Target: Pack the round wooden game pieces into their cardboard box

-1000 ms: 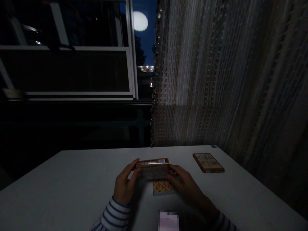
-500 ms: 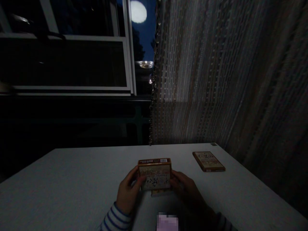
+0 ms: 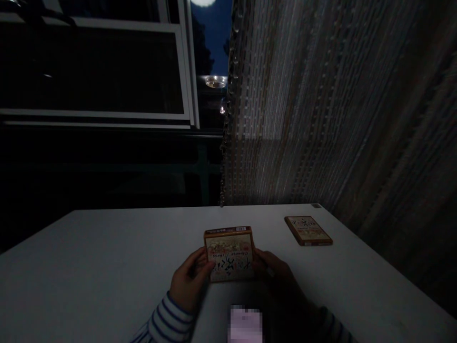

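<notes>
A flat brown-edged Chinese chess box (image 3: 230,259) is held up over the table, its printed face toward me and the lettering upside down. My left hand (image 3: 189,278) grips its left side, thumb on the front face. On the right side, my right hand (image 3: 276,274) is closed round the edge, much of it in shadow. The box's top edge carries a barcode. What lies behind the box is hidden.
A second, similar box (image 3: 309,231) lies flat on the white table (image 3: 107,247) at the right. A pink, pixelated patch (image 3: 245,326) shows at the near edge. Behind the table hang a string curtain (image 3: 278,119) and a window frame (image 3: 187,71).
The yellowish strip that stuck out below the held box no longer shows. The box's face now tilts more toward me. My view has dipped slightly.
</notes>
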`<move>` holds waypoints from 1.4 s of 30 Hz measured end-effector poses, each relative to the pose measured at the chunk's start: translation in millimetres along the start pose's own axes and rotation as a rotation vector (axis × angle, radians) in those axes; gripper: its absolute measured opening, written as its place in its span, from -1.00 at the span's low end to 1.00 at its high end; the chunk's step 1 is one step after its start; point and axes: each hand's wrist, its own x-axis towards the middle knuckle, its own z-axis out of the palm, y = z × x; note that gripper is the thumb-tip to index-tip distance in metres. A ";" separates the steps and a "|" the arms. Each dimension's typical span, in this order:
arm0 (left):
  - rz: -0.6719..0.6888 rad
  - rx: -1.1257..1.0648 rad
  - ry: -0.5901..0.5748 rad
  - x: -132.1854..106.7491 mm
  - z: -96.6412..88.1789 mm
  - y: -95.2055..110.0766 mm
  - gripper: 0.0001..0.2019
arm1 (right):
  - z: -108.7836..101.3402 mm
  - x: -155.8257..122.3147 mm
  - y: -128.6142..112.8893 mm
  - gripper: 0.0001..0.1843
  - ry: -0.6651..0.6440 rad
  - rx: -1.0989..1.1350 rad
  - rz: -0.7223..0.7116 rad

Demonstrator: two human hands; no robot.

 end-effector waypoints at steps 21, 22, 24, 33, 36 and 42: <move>-0.037 -0.016 -0.014 -2.7 3.5 0.6 -0.54 | 3.6 -3.6 4.0 -0.63 0.047 -0.026 -0.016; -0.046 -0.027 -0.003 -2.5 3.6 0.4 -0.54 | 3.6 -3.5 3.5 -0.63 0.043 -0.022 -0.011; -0.058 -0.045 0.020 -2.3 3.6 0.0 -0.55 | 2.9 -3.2 1.1 -0.62 0.027 -0.001 0.007; -0.045 -0.070 -0.014 -3.4 3.4 -0.3 -0.51 | -2.8 -1.8 -6.5 -0.59 -0.018 0.166 0.110; 0.011 -0.096 0.016 -3.6 2.3 5.0 -0.43 | -5.6 -2.0 -5.0 -0.61 0.005 0.173 0.120; 0.122 0.094 0.191 -6.1 -2.7 13.2 -0.46 | -10.7 -1.3 -2.7 -0.61 0.021 0.138 0.047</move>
